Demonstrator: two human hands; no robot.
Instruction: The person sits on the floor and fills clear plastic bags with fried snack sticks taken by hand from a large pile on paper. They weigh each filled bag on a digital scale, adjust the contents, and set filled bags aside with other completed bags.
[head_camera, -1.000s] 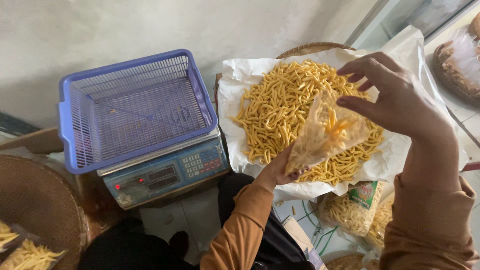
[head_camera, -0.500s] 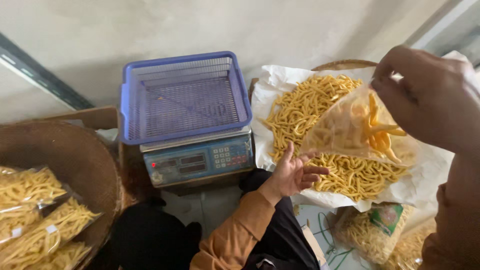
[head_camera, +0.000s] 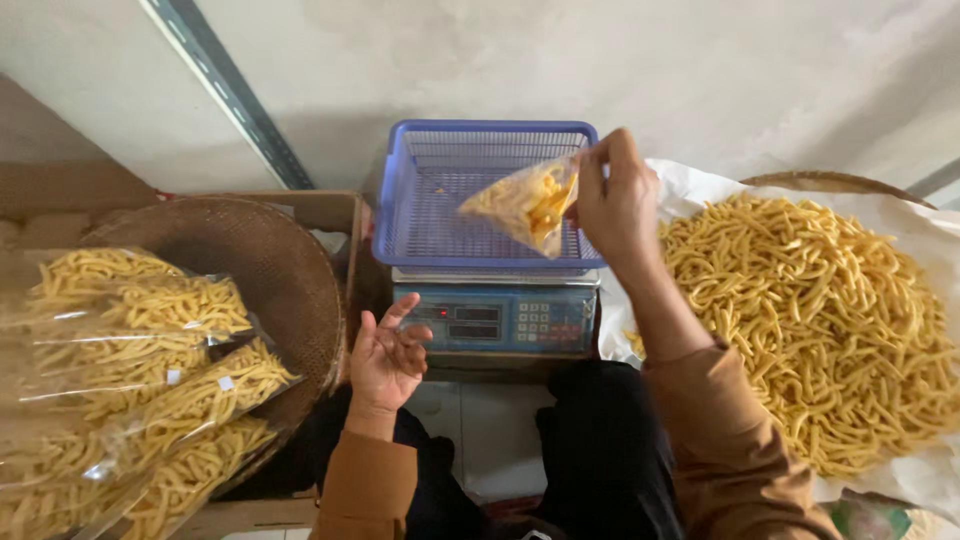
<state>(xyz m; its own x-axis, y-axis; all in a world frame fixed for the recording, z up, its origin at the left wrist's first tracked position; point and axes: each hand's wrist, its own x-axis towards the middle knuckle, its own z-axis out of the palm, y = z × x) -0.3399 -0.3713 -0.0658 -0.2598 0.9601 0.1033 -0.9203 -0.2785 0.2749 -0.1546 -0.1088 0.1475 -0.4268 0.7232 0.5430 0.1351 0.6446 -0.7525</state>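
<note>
Head view: right hand (head_camera: 612, 205) holds snack bag (head_camera: 525, 203) pointing left over basket (head_camera: 420, 225).

Basket (head_camera: 400, 215) on scale (head_camera: 500, 318), filled bags (head_camera: 130, 370) left, loose sticks (head_camera: 820, 320) right

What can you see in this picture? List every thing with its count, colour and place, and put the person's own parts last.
Clear bag of snack sticks: one, yellow, held above the basket.
Plastic basket: one, blue, on the scale.
Digital scale: one, blue-grey, centre.
Loose snack sticks: one heap, yellow, on white paper, right.
Filled bags: several, clear, left.
Woven tray: one, brown, under them.
Left hand: open, empty, beside the scale.
Right hand: pinching the bag.
</note>
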